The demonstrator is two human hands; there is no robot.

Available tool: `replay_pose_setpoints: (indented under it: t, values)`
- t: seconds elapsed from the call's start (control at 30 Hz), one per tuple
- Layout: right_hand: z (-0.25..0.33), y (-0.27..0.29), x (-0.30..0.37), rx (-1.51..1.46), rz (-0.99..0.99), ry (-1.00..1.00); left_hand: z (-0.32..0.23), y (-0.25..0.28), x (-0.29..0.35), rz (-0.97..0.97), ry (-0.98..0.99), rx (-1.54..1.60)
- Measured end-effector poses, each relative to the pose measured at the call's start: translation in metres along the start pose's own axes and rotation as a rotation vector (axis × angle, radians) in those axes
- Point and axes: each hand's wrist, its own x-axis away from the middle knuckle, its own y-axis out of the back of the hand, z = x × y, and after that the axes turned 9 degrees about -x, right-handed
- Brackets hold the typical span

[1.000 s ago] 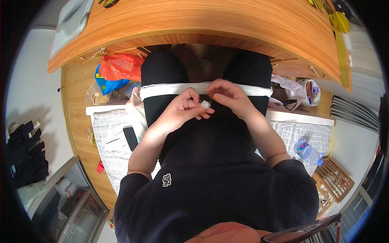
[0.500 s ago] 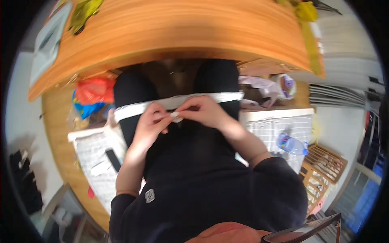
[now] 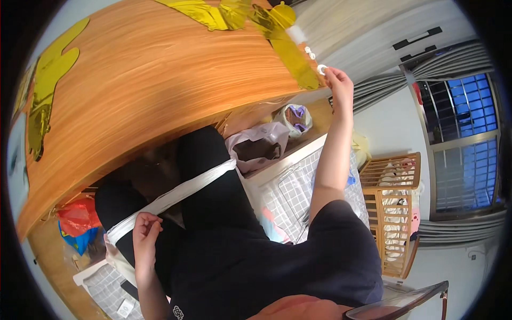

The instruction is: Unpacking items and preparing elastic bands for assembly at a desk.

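At the right end of the wooden desk (image 3: 176,69), my right hand (image 3: 341,88) is stretched far out. Its fingertips pinch a small white ring-shaped thing (image 3: 321,69) at the desk's edge. Several small white pieces (image 3: 310,53) lie just beyond it. My left hand (image 3: 146,232) stays over my lap, loosely curled, thumb and forefinger a little apart and nothing visible between them. Its fingertips are beside a long white strip (image 3: 181,192) that lies across both black-clad thighs.
Shiny yellow foil pieces (image 3: 56,80) lie at the desk's left, with more foil (image 3: 290,53) at its right. Below the desk stand a pale bag (image 3: 258,144), a lined bin (image 3: 295,120) and a red bag (image 3: 79,216). A wooden crib (image 3: 392,208) is to the right.
My hands have parted: the right went from my lap out to the desk's right end, while the left stayed by the strip. The whole view has swung toward the right.
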Motion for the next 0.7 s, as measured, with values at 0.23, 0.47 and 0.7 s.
replay_pose_setpoints:
  t: [0.23,0.47,0.7]
  values:
    - [-0.053,0.031,-0.086,0.076,-0.119,-0.109,-0.009,-0.007,0.002,0.066,0.027,-0.057]
    - [-0.070,0.037,-0.104,0.226,-0.080,-0.207,-0.009,-0.004,0.008,0.071,0.044,-0.067]
    - [-0.083,0.038,-0.106,0.219,-0.035,-0.223,-0.004,-0.005,0.006,0.058,0.077,-0.083]
